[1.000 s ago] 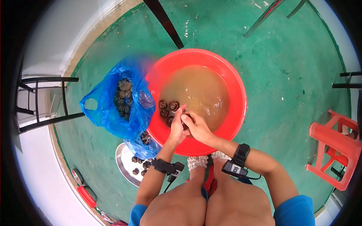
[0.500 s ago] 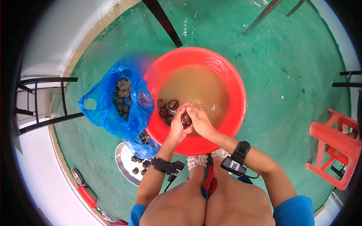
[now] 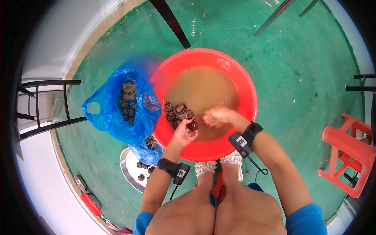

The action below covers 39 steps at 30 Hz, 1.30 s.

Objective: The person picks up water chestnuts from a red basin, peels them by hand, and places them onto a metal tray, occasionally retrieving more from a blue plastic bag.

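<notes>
A wide red basin [image 3: 246, 78] holds murky brownish water [image 3: 201, 86]. My left hand [image 3: 183, 135] is at its near left side, thumb and fingers closed around a wet, dark brown water chestnut [image 3: 192, 125]. Several more water chestnuts [image 3: 180, 108] sit together in the shallow water just beyond that hand, one close to its fingertips. To the right, my right hand [image 3: 217, 116] is over the water, slightly blurred, its fingers loosely bent and apart with nothing seen in them.
Left of the basin, an open blue plastic bag [image 3: 105, 111] contains muddy water chestnuts [image 3: 128, 98]. A metal tray [image 3: 127, 166] with several dark pieces lies below it. Red plastic stools [image 3: 344, 152] stand at right. A dark furniture leg [image 3: 172, 25] reaches near the basin's far rim.
My hands have separated: the right has moved right over the water, while the left keeps a water chestnut. Another water chestnut now shows by the left fingertips.
</notes>
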Motion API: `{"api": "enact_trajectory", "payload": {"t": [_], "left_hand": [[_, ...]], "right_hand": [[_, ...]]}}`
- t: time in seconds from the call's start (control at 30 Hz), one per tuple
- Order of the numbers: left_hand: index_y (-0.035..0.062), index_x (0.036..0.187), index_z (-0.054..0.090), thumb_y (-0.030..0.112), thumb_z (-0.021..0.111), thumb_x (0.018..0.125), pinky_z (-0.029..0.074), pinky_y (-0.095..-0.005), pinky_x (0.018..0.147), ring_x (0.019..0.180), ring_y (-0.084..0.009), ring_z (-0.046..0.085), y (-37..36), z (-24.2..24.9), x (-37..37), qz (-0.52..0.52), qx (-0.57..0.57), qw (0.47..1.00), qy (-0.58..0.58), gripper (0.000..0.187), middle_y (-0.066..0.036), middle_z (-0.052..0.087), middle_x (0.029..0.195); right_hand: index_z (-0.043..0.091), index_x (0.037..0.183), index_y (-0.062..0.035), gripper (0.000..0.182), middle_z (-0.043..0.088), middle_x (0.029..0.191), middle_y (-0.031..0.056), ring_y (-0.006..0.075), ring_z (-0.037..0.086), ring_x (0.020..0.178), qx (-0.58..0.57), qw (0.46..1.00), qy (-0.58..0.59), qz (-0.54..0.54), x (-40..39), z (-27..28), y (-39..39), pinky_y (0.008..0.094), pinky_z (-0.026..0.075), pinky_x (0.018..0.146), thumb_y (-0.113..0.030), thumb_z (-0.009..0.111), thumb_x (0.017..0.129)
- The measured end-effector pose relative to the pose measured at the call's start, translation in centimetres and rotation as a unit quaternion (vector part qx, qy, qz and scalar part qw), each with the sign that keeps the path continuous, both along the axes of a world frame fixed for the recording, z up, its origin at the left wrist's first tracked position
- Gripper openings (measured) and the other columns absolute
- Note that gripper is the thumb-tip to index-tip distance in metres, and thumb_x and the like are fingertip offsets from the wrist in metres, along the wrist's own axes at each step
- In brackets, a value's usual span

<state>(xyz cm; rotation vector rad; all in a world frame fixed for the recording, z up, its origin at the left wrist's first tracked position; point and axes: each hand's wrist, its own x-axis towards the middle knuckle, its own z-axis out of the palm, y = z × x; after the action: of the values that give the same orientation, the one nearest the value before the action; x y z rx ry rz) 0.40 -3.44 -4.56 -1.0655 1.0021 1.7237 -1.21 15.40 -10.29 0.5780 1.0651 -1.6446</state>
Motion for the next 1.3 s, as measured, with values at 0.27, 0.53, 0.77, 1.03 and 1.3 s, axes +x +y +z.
{"api": "enact_trajectory", "payload": {"t": [0.27, 0.53, 0.77, 1.03, 1.3], "left_hand": [[0.0116, 0.099, 0.046, 0.011, 0.042, 0.068, 0.036, -0.0356, 0.080, 0.091, -0.0204, 0.045, -0.3, -0.6, 0.2, 0.066, 0.027, 0.997, -0.017, 0.031, -0.003, 0.048, 0.098], [0.0065, 0.104, 0.046, -0.003, 0.039, 0.058, 0.036, -0.0377, 0.083, 0.092, -0.0216, 0.046, -0.3, -1.4, 0.6, 0.109, -0.004, 0.992, 0.067, 0.047, -0.007, 0.047, 0.100], [-0.0010, 0.111, 0.039, -0.007, 0.033, 0.059, 0.040, -0.0348, 0.081, 0.088, -0.0237, 0.048, 0.6, -0.4, 0.3, 0.141, 0.059, 0.986, 0.072, 0.054, -0.013, 0.047, 0.101], [0.0085, 0.118, 0.034, 0.001, 0.039, 0.068, 0.039, -0.0396, 0.083, 0.096, -0.0257, 0.049, 1.2, 3.3, 0.2, 0.128, 0.254, 0.940, 0.188, 0.051, -0.012, 0.046, 0.107], [0.0151, 0.131, 0.015, 0.032, 0.037, 0.087, 0.033, -0.0313, 0.089, 0.108, -0.0186, 0.038, 4.0, 5.9, -0.3, 0.005, 0.060, 0.967, 0.246, 0.051, -0.006, 0.035, 0.121]], "right_hand": [[0.060, 0.086, -0.0068, 0.019, 0.060, 0.085, 0.0089, 0.0198, 0.058, 0.077, 0.276, 0.898, 0.273, 0.206, -1.6, 5.4, -1.9, 0.0284, 0.046, 0.060, -0.020, 0.052, 0.075], [0.058, 0.092, -0.0007, 0.024, 0.056, 0.099, 0.0152, 0.0256, 0.057, 0.082, 0.257, 0.751, 0.417, 0.442, 1.1, -6.5, -0.5, 0.0357, 0.046, 0.069, -0.014, 0.049, 0.074], [0.058, 0.088, -0.0041, 0.019, 0.058, 0.085, 0.0127, 0.0289, 0.056, 0.076, 0.103, 0.944, 0.308, 0.049, 1.2, 8.6, -4.0, 0.0378, 0.046, 0.062, -0.015, 0.048, 0.075], [0.039, 0.113, -0.0024, 0.044, 0.043, 0.107, 0.0184, 0.0320, 0.046, 0.093, 0.228, 0.799, 0.555, 0.050, 3.3, 10.2, -2.6, 0.0368, 0.038, 0.080, -0.027, 0.050, 0.078], [0.041, 0.105, 0.0010, 0.037, 0.044, 0.101, 0.0208, 0.0351, 0.042, 0.091, 0.235, 0.732, 0.640, -0.011, 4.1, 10.8, -3.2, 0.0413, 0.032, 0.081, -0.024, 0.047, 0.078]]}}
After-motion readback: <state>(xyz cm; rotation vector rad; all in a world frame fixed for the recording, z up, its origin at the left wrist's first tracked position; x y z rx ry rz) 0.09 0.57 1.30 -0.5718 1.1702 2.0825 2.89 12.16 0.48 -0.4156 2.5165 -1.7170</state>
